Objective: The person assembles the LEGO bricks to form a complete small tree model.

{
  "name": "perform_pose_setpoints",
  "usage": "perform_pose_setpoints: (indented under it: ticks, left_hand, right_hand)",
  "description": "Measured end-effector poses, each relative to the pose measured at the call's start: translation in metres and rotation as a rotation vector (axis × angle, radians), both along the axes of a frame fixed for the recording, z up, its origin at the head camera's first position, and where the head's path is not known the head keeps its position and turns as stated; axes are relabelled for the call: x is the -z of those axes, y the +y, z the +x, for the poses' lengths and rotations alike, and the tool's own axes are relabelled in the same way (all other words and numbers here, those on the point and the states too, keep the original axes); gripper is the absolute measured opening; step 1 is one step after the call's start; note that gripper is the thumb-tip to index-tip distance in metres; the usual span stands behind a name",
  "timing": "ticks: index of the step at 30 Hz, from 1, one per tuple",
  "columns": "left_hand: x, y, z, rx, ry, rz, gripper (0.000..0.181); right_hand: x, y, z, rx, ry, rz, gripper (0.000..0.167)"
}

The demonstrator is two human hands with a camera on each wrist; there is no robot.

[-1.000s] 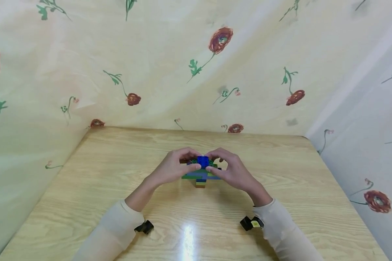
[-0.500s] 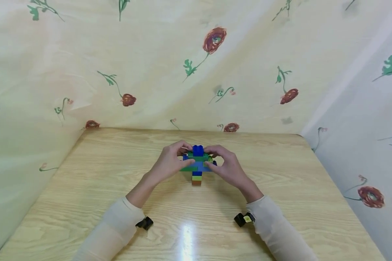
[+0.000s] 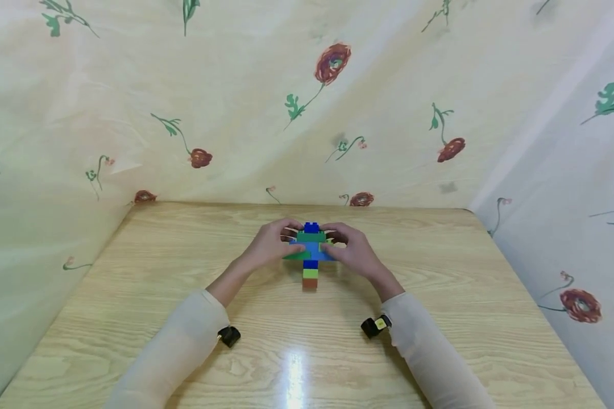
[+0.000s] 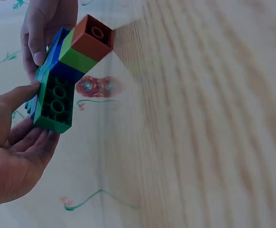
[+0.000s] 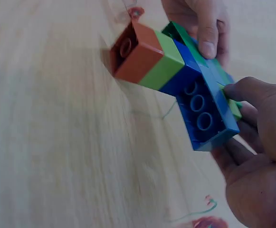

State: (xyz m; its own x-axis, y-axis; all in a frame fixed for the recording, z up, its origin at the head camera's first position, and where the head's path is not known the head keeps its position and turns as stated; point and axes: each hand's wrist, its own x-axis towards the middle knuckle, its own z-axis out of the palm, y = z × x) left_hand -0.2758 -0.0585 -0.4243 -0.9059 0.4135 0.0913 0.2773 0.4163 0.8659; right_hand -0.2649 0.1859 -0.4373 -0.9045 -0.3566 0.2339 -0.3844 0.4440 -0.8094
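Observation:
A model of stacked toy bricks (image 3: 314, 250) is held between both hands over the middle of the table. Its narrow stem ends in an orange brick (image 4: 91, 42), with lime and dark blue above. The wider layers include a green brick (image 4: 57, 105) and a blue brick (image 5: 209, 118), their hollow undersides showing. A dark blue brick (image 3: 311, 228) tops it. My left hand (image 3: 271, 245) grips the left side, thumb in front and fingers behind. On the right side, my right hand (image 3: 359, 253) holds it likewise. The fingers partly hide the back.
The wood-grain table (image 3: 307, 329) spreads around the hands. A flowered cloth (image 3: 245, 102) hangs behind it and along both sides. Black wrist cameras, one on the left cuff (image 3: 230, 336) and one on the right (image 3: 370, 327), jut inward.
The model has tilted, so its front and stem show more. Both hands have slid from beside the top dark blue brick to the wider layers below. The head view has shifted slightly.

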Motion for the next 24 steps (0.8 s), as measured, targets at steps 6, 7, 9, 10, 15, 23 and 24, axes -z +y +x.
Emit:
perform_pose_setpoints:
  ticks: [6, 7, 9, 10, 15, 23, 24]
  left_hand:
    - [0.016, 0.004, -0.018, 0.024, -0.072, -0.025, 0.043]
    - [0.018, 0.004, -0.020, 0.026, -0.091, -0.027, 0.043]
    - [0.021, 0.004, -0.023, 0.029, -0.128, -0.032, 0.042]
    - [0.022, 0.005, -0.025, 0.030, -0.145, -0.036, 0.042]
    - [0.026, 0.006, -0.030, 0.037, -0.206, -0.047, 0.040]
    - [0.030, 0.004, -0.032, 0.032, -0.226, -0.063, 0.039]
    - [0.031, 0.003, -0.032, 0.031, -0.225, -0.062, 0.039]
  right_hand:
    - [0.006, 0.005, -0.014, 0.003, -0.178, 0.041, 0.037]
    - [0.007, 0.005, -0.016, -0.001, -0.203, 0.041, 0.037]
    - [0.011, 0.007, -0.019, -0.004, -0.253, 0.036, 0.038]
    - [0.013, 0.007, -0.020, -0.002, -0.273, 0.034, 0.038]
    - [0.019, 0.009, -0.025, 0.019, -0.332, 0.033, 0.038]
    - [0.027, 0.006, -0.030, 0.012, -0.325, 0.065, 0.038]
    - [0.027, 0.006, -0.030, 0.009, -0.321, 0.068, 0.038]
